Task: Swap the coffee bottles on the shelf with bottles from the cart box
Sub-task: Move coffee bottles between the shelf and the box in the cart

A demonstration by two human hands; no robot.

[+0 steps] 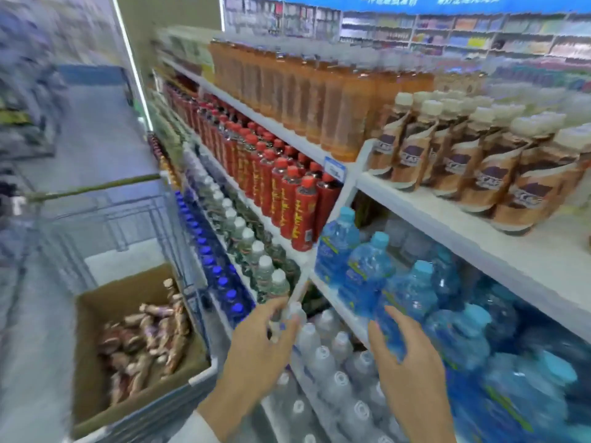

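In the head view, your left hand [256, 343] and right hand [407, 359] are both low, with fingers loosely spread and gripping nothing as far as the blur allows. The left hand is over the clear white-capped bottles [323, 356]. The right hand is just in front of the blue water bottles [367, 266].

The coffee bottles [460, 161] stand on the upper shelf [499, 244], well above and to the right of both hands. They are packed tight, right up to the front edge.

The replacements lie jumbled in the cart box [96, 353] on your left.

- **Knocking stock:** raising your right hand straight up would probably brush the blue bottles and tip one forward.
- **Toppling the row:** pulling one coffee bottle from that crowded front row could drag its neighbours off the edge.
- **Mixing them up:** the box bottles look much like the shelf ones, so keep removed and fresh stock apart.
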